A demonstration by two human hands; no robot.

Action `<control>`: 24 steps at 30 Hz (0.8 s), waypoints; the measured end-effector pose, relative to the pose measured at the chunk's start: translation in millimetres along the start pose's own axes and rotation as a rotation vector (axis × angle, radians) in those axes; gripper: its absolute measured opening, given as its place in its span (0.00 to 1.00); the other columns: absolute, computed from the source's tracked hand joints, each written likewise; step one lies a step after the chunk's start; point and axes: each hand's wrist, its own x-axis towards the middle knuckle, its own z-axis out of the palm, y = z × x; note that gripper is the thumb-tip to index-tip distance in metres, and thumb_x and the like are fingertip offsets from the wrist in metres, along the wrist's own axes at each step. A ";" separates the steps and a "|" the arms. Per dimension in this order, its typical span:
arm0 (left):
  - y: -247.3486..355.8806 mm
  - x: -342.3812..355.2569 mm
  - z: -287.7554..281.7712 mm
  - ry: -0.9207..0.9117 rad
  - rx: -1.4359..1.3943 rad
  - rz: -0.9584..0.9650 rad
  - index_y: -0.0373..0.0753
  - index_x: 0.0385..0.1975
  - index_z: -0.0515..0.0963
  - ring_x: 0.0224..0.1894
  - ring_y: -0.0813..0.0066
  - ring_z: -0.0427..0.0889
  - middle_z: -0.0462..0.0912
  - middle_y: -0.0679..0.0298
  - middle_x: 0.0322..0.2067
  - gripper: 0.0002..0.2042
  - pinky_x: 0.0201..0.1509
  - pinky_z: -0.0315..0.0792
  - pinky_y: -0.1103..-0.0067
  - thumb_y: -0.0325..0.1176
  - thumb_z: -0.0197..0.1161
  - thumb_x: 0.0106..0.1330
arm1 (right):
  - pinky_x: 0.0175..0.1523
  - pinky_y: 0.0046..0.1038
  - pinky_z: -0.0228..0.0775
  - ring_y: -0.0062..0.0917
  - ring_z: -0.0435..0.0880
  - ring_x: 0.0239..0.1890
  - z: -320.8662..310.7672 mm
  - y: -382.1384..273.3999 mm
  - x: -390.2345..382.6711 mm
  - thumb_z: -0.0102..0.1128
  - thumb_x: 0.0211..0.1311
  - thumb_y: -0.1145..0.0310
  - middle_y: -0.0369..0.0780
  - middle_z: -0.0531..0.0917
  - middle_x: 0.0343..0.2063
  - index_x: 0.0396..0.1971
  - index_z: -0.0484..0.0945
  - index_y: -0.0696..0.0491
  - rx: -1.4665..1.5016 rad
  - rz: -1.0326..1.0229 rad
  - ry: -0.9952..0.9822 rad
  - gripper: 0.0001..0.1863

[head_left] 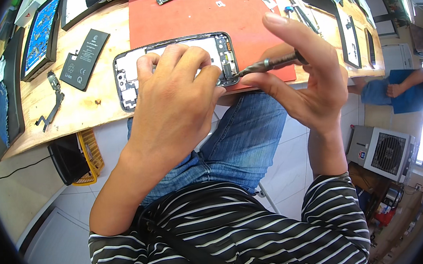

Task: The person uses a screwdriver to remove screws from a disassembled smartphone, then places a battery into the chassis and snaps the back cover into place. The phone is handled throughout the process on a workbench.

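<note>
"What did the head view show?"

"An opened phone (pixel 128 61) across the near left corner of the red mat (pixel 180 20), by the desk's (pixel 102 104) near edge. The left hand (pixel 172 97) lay over it, fingers curled; I couldn't tell whether they pinched anything."

"And the right hand (pixel 314 89)?"

"It gripped a screwdriver (pixel 258 67), tip at the phone's near right corner."

"How far along?"

"Partly stripped, I judged: a battery (pixel 85 60) lay loose left of the mat; parts still filled the phone's right end."

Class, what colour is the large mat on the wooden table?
The mat is orange-red, showing best in the head view.
</note>
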 end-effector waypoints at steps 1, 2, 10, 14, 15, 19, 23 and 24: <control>-0.1 -0.1 0.5 -0.004 0.002 -0.005 0.41 0.43 0.82 0.53 0.59 0.79 0.81 0.64 0.45 0.14 0.56 0.65 0.61 0.31 0.75 0.59 | 0.53 0.30 0.87 0.34 0.91 0.50 0.3 2.0 1.4 0.75 0.59 0.81 0.52 0.84 0.58 0.69 0.66 0.63 -0.063 -0.072 0.032 0.38; -0.1 -0.4 0.7 -0.001 0.007 -0.002 0.42 0.43 0.83 0.53 0.59 0.79 0.81 0.64 0.45 0.14 0.56 0.65 0.61 0.31 0.75 0.59 | 0.52 0.29 0.87 0.33 0.91 0.50 0.6 3.3 2.1 0.77 0.57 0.79 0.52 0.83 0.60 0.68 0.68 0.63 -0.028 -0.035 0.006 0.39; -0.4 -0.8 1.5 -0.015 0.009 -0.005 0.42 0.43 0.82 0.52 0.60 0.78 0.80 0.64 0.45 0.14 0.55 0.64 0.62 0.31 0.75 0.57 | 0.54 0.32 0.84 0.34 0.89 0.53 -2.7 -2.4 -3.1 0.80 0.55 0.74 0.50 0.84 0.60 0.69 0.69 0.60 -0.017 0.032 -0.028 0.41; 0.9 -0.1 1.9 -0.020 -0.011 0.003 0.39 0.40 0.82 0.53 0.62 0.77 0.79 0.63 0.44 0.11 0.57 0.64 0.59 0.34 0.72 0.61 | 0.63 0.37 0.77 0.36 0.87 0.56 -6.7 -2.5 3.1 0.83 0.52 0.71 0.49 0.85 0.59 0.67 0.72 0.58 -0.070 0.035 -0.045 0.42; 1.0 0.1 2.0 -0.019 0.000 0.004 0.39 0.40 0.82 0.54 0.62 0.77 0.79 0.63 0.44 0.11 0.58 0.64 0.58 0.34 0.72 0.61 | 0.66 0.38 0.74 0.37 0.86 0.57 -7.6 -3.8 4.4 0.83 0.51 0.70 0.47 0.86 0.57 0.67 0.72 0.57 -0.039 0.012 -0.065 0.42; 1.3 -0.5 1.8 -0.025 0.012 0.005 0.38 0.40 0.82 0.55 0.61 0.77 0.80 0.62 0.45 0.10 0.58 0.64 0.58 0.33 0.72 0.62 | 0.73 0.44 0.63 0.40 0.85 0.61 -13.6 -10.1 8.0 0.81 0.53 0.73 0.44 0.89 0.52 0.66 0.74 0.55 -0.261 0.012 -0.070 0.38; 0.5 -1.4 2.5 -0.007 0.006 0.006 0.39 0.42 0.82 0.54 0.61 0.77 0.80 0.63 0.45 0.12 0.57 0.64 0.59 0.32 0.74 0.60 | 0.73 0.45 0.63 0.39 0.84 0.61 -11.4 -11.2 7.5 0.81 0.52 0.72 0.43 0.88 0.55 0.63 0.77 0.54 -0.136 0.067 -0.072 0.36; 0.0 -1.4 2.8 0.002 0.012 0.008 0.40 0.43 0.82 0.53 0.61 0.78 0.80 0.64 0.45 0.14 0.56 0.64 0.61 0.32 0.75 0.58 | 0.73 0.44 0.63 0.39 0.83 0.62 -11.6 -11.5 6.4 0.81 0.52 0.72 0.43 0.87 0.58 0.62 0.78 0.54 -0.199 0.052 -0.048 0.35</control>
